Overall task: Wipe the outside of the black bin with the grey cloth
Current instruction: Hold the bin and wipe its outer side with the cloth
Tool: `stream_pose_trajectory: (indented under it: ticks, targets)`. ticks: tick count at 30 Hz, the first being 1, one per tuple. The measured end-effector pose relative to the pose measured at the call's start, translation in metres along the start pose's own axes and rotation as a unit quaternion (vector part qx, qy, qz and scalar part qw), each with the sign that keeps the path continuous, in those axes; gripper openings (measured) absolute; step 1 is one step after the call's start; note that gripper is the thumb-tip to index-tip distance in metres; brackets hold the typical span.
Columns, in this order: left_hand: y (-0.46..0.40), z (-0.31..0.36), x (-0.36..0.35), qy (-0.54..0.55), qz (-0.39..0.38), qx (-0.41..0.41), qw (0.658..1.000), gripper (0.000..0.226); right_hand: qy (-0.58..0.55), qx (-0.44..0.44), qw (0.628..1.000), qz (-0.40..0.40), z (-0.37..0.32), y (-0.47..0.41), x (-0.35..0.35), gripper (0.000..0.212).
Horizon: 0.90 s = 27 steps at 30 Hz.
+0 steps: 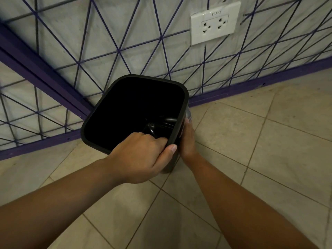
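Clamped over the near rim of the square black plastic bin [125, 83], the left hand [138, 157] has fingers inside and thumb outside. Against the bin's right outer wall, the right hand [187, 141] presses a grey cloth [188, 112], barely visible above the fingers. Pressing hard there could tip or twist the bin on the tiled floor [251, 141] if the rim hold slackens.

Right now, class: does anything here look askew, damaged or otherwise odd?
Nothing is damaged or spilled. The black bin is tilted, since the left hand grips its rim. The right hand presses the grey cloth against its outer side.
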<state>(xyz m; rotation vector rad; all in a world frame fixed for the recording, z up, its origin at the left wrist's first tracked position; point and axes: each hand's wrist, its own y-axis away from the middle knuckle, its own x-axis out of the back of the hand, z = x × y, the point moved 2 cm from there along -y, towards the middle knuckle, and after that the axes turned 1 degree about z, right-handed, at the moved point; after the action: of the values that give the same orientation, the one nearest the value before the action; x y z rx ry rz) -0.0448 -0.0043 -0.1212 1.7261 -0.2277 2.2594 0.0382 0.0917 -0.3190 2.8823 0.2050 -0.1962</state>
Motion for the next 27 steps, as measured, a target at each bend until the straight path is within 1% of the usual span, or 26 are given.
stream_pose_trajectory:
  ticks: [2,3,5,6,7,9,10,11,14,16,17,19,20,22,23,24,25,27]
  targets:
    - [0.000,0.002,0.002,0.000,0.000,-0.003,1.000,0.044,0.023,-0.053,0.998,0.002,0.020,0.001,-0.002,0.081]
    - [0.000,0.002,0.002,-0.002,0.000,-0.005,1.000,0.041,0.042,-0.066,0.997,0.011,0.029,0.002,-0.004,0.086]
    - [0.000,0.003,0.004,-0.008,0.001,-0.009,1.000,0.037,0.038,-0.089,0.995,0.039,0.042,0.012,-0.006,0.107]
    - [0.000,0.003,0.005,-0.012,0.001,-0.010,1.000,0.036,0.030,-0.103,0.993,0.048,0.050,0.023,-0.008,0.114]
    - [0.000,0.003,0.005,-0.015,0.000,-0.011,1.000,0.036,0.029,-0.117,0.992,0.047,0.058,0.034,-0.012,0.117]
    - [0.000,0.003,0.004,-0.021,-0.002,-0.013,1.000,0.037,0.014,-0.142,0.990,0.019,0.060,0.066,-0.021,0.112]
    - [0.000,0.002,0.004,-0.024,-0.004,-0.016,1.000,0.036,-0.006,-0.138,0.990,0.024,0.050,0.077,-0.023,0.106]
    - [0.000,0.002,0.004,-0.025,-0.006,-0.018,1.000,0.037,-0.012,-0.113,0.993,0.031,0.035,0.085,-0.025,0.101]
    - [-0.001,0.002,0.004,-0.019,-0.007,-0.020,1.000,0.035,-0.029,-0.038,0.995,0.084,-0.026,0.085,-0.024,0.099]
    - [-0.001,0.001,0.004,-0.010,-0.008,-0.020,1.000,0.034,-0.019,-0.014,0.995,0.095,-0.039,0.075,-0.018,0.099]
    - [-0.002,0.001,0.004,-0.007,-0.008,-0.020,1.000,0.034,-0.019,-0.017,0.995,0.092,-0.036,0.071,-0.014,0.100]
    - [-0.002,0.000,0.004,-0.005,-0.008,-0.022,1.000,0.035,-0.044,-0.083,0.991,0.091,-0.023,0.066,-0.010,0.102]
    - [-0.001,0.000,0.004,-0.005,-0.006,-0.024,1.000,0.035,-0.048,-0.128,0.987,0.080,-0.011,0.065,-0.011,0.100]
    - [-0.001,0.000,0.004,-0.007,-0.003,-0.025,1.000,0.036,-0.047,-0.142,0.987,0.053,0.015,0.070,-0.015,0.087]
    - [-0.001,0.000,0.004,-0.007,-0.003,-0.026,1.000,0.035,-0.048,-0.126,0.989,0.060,0.009,0.076,-0.019,0.091]
    - [-0.001,-0.001,0.004,-0.006,-0.005,-0.028,1.000,0.035,-0.031,-0.083,0.994,0.071,-0.011,0.085,-0.021,0.093]
    - [-0.001,-0.001,0.004,-0.004,-0.006,-0.029,1.000,0.035,-0.020,-0.025,0.996,0.087,-0.033,0.089,-0.022,0.091]
    - [-0.001,-0.001,0.003,-0.005,-0.002,-0.031,1.000,0.035,0.022,0.059,0.993,0.097,-0.064,0.086,-0.020,0.082]
